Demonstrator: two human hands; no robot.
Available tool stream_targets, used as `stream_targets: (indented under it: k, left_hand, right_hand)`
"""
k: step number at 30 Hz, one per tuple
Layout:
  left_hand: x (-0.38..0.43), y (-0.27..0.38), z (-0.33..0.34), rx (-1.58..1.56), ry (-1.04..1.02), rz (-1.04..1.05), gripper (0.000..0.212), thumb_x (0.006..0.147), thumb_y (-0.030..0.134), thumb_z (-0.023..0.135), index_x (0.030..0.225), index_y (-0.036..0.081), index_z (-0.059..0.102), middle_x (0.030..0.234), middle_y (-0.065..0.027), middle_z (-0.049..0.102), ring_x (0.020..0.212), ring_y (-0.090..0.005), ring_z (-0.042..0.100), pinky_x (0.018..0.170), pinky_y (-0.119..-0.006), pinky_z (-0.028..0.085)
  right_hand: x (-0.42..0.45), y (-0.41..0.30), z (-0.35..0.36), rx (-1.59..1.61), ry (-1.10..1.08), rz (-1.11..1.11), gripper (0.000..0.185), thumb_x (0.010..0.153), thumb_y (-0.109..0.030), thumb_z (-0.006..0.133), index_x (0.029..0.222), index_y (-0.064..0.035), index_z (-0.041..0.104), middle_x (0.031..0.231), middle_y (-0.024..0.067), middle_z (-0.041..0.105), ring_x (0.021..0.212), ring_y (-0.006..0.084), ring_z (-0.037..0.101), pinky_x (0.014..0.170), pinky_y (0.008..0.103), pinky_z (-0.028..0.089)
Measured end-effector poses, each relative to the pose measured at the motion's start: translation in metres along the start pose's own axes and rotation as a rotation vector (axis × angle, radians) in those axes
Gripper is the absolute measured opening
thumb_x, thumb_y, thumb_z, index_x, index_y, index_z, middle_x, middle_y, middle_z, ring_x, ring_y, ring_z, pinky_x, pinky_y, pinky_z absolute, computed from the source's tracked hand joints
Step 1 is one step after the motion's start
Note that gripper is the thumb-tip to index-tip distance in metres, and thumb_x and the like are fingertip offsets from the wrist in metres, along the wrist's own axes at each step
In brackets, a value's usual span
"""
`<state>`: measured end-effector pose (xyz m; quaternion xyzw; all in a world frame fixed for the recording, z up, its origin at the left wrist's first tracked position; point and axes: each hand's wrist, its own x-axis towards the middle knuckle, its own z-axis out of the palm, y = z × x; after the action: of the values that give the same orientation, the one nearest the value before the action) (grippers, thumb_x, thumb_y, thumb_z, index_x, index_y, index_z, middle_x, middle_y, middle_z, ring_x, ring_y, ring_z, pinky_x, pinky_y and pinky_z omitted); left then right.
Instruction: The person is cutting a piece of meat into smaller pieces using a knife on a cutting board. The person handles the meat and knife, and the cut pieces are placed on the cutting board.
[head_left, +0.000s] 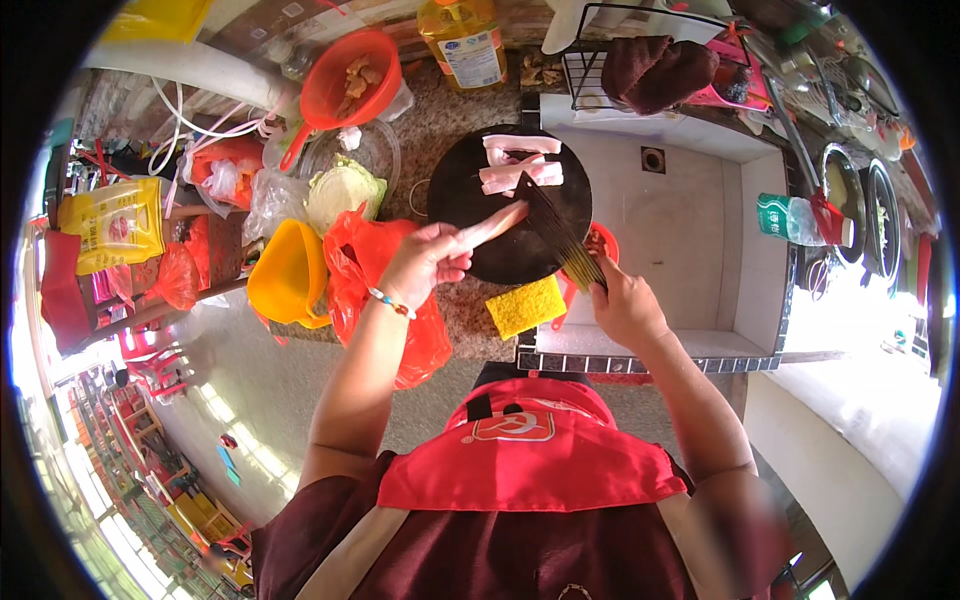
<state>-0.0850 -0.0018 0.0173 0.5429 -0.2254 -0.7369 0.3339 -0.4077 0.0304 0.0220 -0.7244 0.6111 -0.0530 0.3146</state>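
My left hand, with a beaded bracelet at the wrist, holds a pale strip of raw meat over a round black cutting board. A broad dark kitchen knife is gripped in my right hand, its blade slanting over the board's right part. The strip's far end is close beside the blade; whether they touch I cannot tell. Several pieces of pink and white raw meat, likely pork belly, lie on the board beyond the knife's tip. A yellow sponge sits by the board's near edge.
Right of the board is a tiled sink, with a red strainer at its left side. On the left stand a yellow basket, a red plastic bag and a cut cabbage. Behind are a red colander and an oil bottle.
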Motion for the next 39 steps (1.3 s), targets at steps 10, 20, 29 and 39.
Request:
stream_targets:
  k: [10,20,29,39]
  left_hand:
    - [0.009,-0.067,0.006,1.316,0.535,0.847,0.021,0.074,0.010,0.071,0.094,0.004,0.068,0.096,-0.0148,0.068,0.089,-0.0324,0.065,0.077,-0.039,0.054]
    - [0.043,-0.055,0.046,1.220,0.331,0.909,0.016,0.077,0.003,0.069,0.093,0.006,0.070,0.091,-0.0111,0.068,0.088,-0.0311,0.064,0.076,-0.040,0.054]
    - [0.057,-0.059,0.037,1.352,0.285,0.921,0.008,0.082,0.012,0.066,0.088,0.006,0.067,0.087,-0.0142,0.066,0.085,-0.0340,0.063,0.076,-0.044,0.053]
    - [0.046,-0.058,0.036,0.912,0.301,0.790,0.014,0.078,0.007,0.070,0.091,0.006,0.065,0.085,-0.0129,0.065,0.080,-0.0335,0.063,0.071,-0.044,0.053]
  right_hand:
    - [-0.030,-0.030,-0.001,-0.027,-0.010,0.018,0.021,0.090,-0.017,0.054,0.106,-0.0048,0.048,0.071,0.0233,0.064,0.068,0.0434,0.065,0.061,0.0521,0.053]
    - [-0.037,-0.044,0.010,-0.250,-0.044,-0.057,0.021,0.085,-0.010,0.057,0.104,-0.0024,0.051,0.075,0.0174,0.068,0.069,0.0337,0.070,0.059,0.0421,0.056]
    - [0.038,-0.077,0.035,-0.257,-0.177,-0.044,0.021,0.088,-0.008,0.051,0.109,-0.0029,0.049,0.079,0.0163,0.070,0.071,0.0347,0.071,0.059,0.0428,0.057]
    - [0.005,-0.053,0.026,-0.218,-0.049,-0.049,0.014,0.087,-0.009,0.050,0.100,-0.0043,0.047,0.075,0.0191,0.067,0.069,0.0372,0.069,0.059,0.0464,0.055]
